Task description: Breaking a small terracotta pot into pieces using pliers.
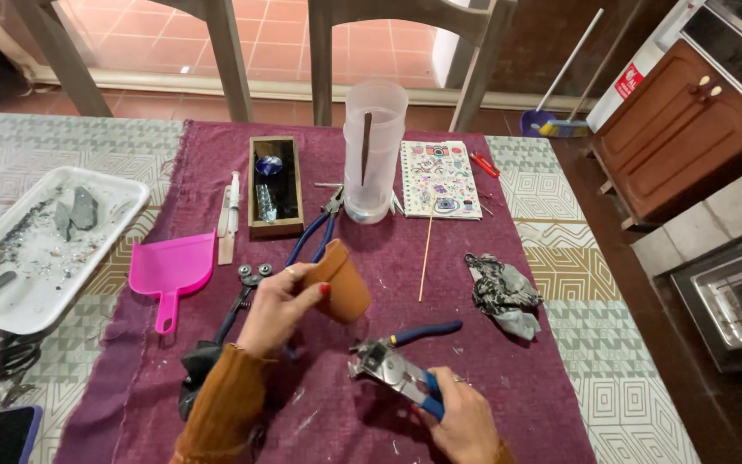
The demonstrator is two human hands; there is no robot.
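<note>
My left hand grips a small terracotta pot by its rim and holds it tilted above the purple cloth. Just below and to the right, my right hand is closed around the blue handles of metal nipper pliers, whose jaws point toward the pot. A second pair of blue-handled pliers lies behind the pot. Wheeled cutters with dark handles rest beside my left wrist.
A pink dustpan, a wooden box, a tall clear plastic jug, a spiral notebook, a thin wooden stick and a crumpled grey rag lie on the cloth. A white tray holds grey shards at left.
</note>
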